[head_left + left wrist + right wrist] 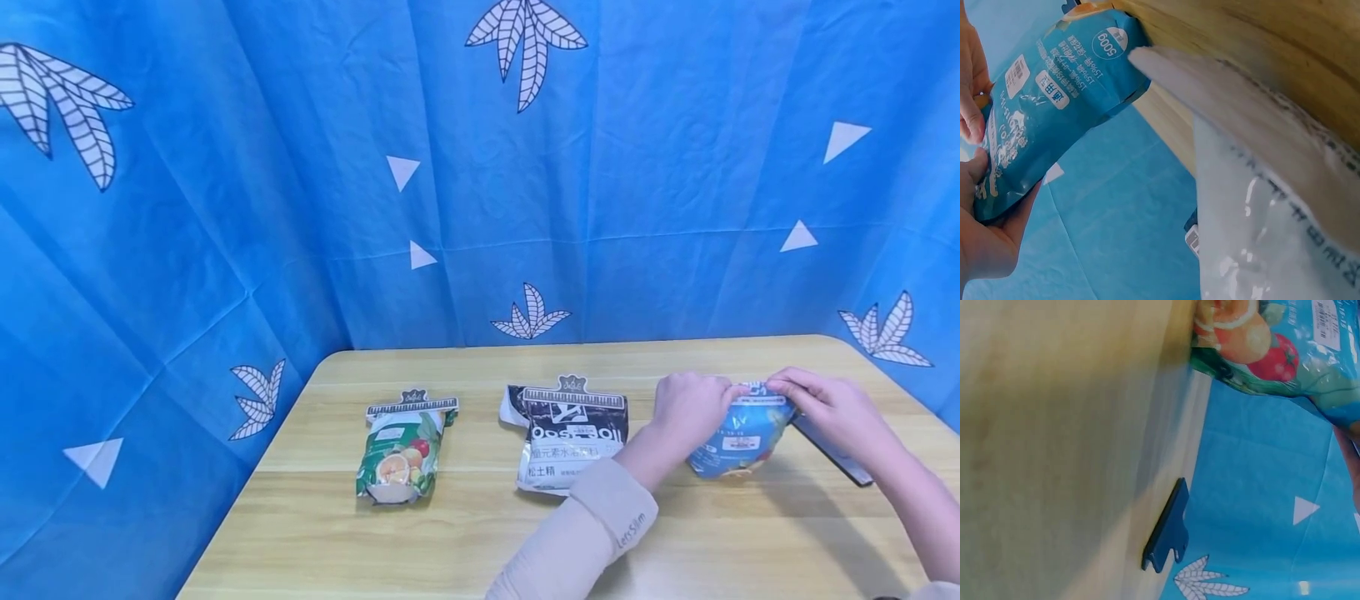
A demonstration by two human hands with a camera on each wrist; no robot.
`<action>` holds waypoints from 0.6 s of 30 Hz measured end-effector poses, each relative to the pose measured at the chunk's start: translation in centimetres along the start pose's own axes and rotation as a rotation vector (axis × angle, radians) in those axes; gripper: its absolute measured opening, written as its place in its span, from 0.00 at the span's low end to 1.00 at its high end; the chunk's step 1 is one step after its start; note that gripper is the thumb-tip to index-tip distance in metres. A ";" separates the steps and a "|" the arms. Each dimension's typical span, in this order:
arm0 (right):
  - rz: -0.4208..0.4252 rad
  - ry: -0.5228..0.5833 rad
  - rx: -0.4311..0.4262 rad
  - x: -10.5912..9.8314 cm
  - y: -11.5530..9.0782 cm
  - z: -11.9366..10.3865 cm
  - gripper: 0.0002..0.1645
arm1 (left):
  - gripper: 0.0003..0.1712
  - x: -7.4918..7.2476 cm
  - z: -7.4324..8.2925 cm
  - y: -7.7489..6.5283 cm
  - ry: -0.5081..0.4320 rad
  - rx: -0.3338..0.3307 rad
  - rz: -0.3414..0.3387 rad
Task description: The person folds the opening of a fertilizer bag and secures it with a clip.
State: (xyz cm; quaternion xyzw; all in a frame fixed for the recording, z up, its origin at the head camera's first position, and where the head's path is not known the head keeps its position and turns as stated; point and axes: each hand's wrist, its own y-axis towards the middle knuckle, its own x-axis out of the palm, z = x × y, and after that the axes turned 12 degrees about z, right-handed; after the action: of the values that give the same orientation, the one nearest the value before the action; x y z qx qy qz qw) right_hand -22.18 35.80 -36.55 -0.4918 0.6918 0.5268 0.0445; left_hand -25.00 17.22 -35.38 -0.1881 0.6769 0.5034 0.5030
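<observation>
A blue printed pouch (738, 442) marked 500g stands upright at the right of the table, its top edge between my two hands. My left hand (686, 408) pinches the top left corner, and my right hand (825, 404) pinches the top right corner. In the left wrist view the pouch (1060, 100) shows its printed face, with fingers gripping its top end. Fruit pictures show on the pouch (1272, 350) in the right wrist view. Beside it, partly behind my right hand, lies a dark flat bag clip (836, 454), also seen in the right wrist view (1169, 528).
A black-and-white pouch (562, 458) with a wide clip (573, 392) across its top lies left of my left forearm. Farther left lies a green fruit-printed pouch (401, 458) with a similar clip (412, 402). A blue curtain (465, 192) hangs behind the wooden table (315, 500).
</observation>
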 end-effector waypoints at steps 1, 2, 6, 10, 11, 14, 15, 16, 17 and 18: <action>-0.015 0.015 0.035 -0.1 0.0 0.0 0.07 | 0.19 0.0 -0.1 0.1 -0.038 -0.011 0.000; -0.030 0.039 0.085 -0.3 0.1 0.0 0.07 | 0.18 0.1 -0.3 0.1 -0.085 -0.027 0.003; -0.065 0.175 0.328 -0.7 -0.7 2.3 0.06 | 0.16 0.5 -1.3 0.0 -0.404 -0.125 0.019; -0.019 0.496 0.489 0.4 -2.7 8.7 0.11 | 0.15 1.2 -2.1 -0.8 -0.737 -0.235 0.010; -0.006 0.606 0.521 0.8 -3.1 10.2 0.11 | 0.15 1.3 -2.1 -1.0 -0.799 -0.260 0.009; 0.031 0.952 0.594 2.2 -3.7 13.0 0.12 | 0.13 1.6 -2.2 -1.3 -0.897 -0.333 0.031; 0.039 1.010 0.613 2.5 -3.7 13.4 0.13 | 0.13 1.7 -2.2 -1.3 -0.912 -0.357 0.041; 0.048 1.041 0.624 2.8 -3.6 13.2 0.13 | 0.13 1.7 -2.2 -1.2 -0.924 -0.380 0.047; 0.057 1.056 0.632 2.9 -3.5 12.7 0.13 | 0.12 1.7 -2.2 -1.2 -0.934 -0.405 0.053; 0.068 1.064 0.639 3.0 -3.3 12.1 0.12 | 0.12 1.8 -2.3 -1.2 -0.937 -0.425 0.060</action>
State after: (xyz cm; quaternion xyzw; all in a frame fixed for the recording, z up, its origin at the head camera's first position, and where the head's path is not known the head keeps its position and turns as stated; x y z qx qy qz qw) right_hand -26.82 43.41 -45.87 -0.6271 0.7580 -0.0225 -0.1782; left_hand -26.00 15.18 -37.53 -0.0210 0.2667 0.6741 0.6885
